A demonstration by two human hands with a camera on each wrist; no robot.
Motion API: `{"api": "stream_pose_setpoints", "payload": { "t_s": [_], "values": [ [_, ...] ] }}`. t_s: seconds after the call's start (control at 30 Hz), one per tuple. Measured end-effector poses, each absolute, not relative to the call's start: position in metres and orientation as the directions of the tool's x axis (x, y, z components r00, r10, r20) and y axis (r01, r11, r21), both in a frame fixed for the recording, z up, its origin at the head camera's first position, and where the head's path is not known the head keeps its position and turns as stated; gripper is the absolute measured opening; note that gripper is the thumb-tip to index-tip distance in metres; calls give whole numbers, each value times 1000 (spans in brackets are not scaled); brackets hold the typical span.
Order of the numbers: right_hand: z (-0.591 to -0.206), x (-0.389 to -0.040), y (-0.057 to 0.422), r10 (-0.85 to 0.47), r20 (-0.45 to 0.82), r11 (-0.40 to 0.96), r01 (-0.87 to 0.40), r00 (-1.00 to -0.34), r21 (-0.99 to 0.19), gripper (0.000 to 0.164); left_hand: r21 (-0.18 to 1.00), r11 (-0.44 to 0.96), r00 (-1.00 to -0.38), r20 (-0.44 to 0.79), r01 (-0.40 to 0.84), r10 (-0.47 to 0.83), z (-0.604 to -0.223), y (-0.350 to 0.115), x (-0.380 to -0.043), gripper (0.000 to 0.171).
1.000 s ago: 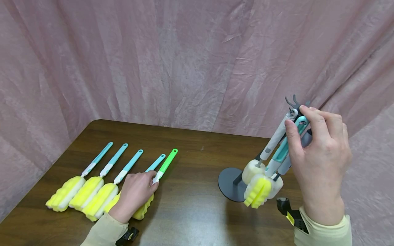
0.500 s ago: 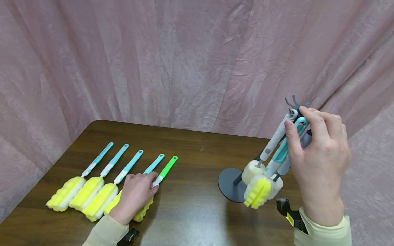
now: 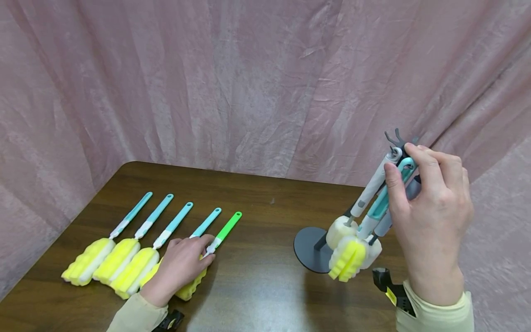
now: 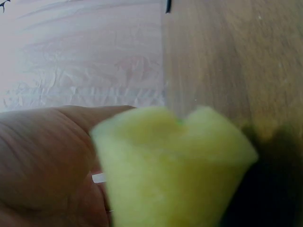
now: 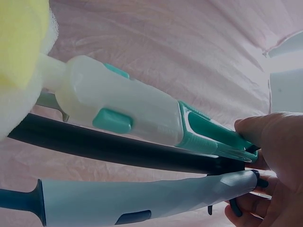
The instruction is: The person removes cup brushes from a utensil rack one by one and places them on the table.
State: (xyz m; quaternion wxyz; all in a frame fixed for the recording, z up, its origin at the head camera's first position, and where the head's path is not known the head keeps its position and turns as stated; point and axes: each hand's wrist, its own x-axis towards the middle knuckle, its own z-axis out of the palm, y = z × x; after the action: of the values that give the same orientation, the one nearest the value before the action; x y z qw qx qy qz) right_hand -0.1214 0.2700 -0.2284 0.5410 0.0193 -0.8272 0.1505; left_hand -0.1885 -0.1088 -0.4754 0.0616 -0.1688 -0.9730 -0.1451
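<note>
Near the middle of the table my left hand (image 3: 182,265) pinches the neck of a green-handled sponge brush (image 3: 227,227). Its yellow sponge head (image 4: 170,170) fills much of the left wrist view, close to the palm. A teal-handled sponge brush (image 3: 204,224) lies just left of it, its head partly hidden by that hand. On the right, my right hand (image 3: 435,207) grips the looped end of a teal-and-white bottle brush (image 5: 128,109) at the top of a dark stand (image 3: 313,251). Its thumb lies along the handle, fingers behind the stand's hooks.
Several more teal-handled sponge brushes (image 3: 174,224) lie in a slanted row at the left of the wooden table (image 3: 257,286). Also hanging on the stand are a white-handled brush (image 3: 373,186) and a grey-handled brush (image 5: 142,201). A pink curtain (image 3: 265,92) hangs behind.
The green-handled brush has come down and toward me, then tilted slightly right at its handle end. My left hand has shifted a little. My right hand and the stand stay almost still.
</note>
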Motion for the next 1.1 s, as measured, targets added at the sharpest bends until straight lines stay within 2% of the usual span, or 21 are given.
{"api": "stream_pose_setpoints", "payload": {
  "t_s": [0.43, 0.63, 0.9, 1.1],
  "values": [
    [-231, -122, 274, 134, 903, 954, -193, -408, -228, 41, 284, 865, -909, 182, 413, 374, -468, -117, -180, 46],
    [-231, -122, 274, 136, 903, 953, -196, -407, -232, 41, 301, 853, -903, 185, 427, 387, -471, -118, -179, 42],
    [-228, -120, 270, 137, 902, 951, -199, -410, -235, 41, 298, 820, -870, 236, 488, 433, -470, -121, -176, 29],
    [-228, -120, 270, 137, 901, 952, -196, -411, -234, 41, 292, 815, -864, 239, 500, 444, -466, -123, -173, 31]
  ]
}}
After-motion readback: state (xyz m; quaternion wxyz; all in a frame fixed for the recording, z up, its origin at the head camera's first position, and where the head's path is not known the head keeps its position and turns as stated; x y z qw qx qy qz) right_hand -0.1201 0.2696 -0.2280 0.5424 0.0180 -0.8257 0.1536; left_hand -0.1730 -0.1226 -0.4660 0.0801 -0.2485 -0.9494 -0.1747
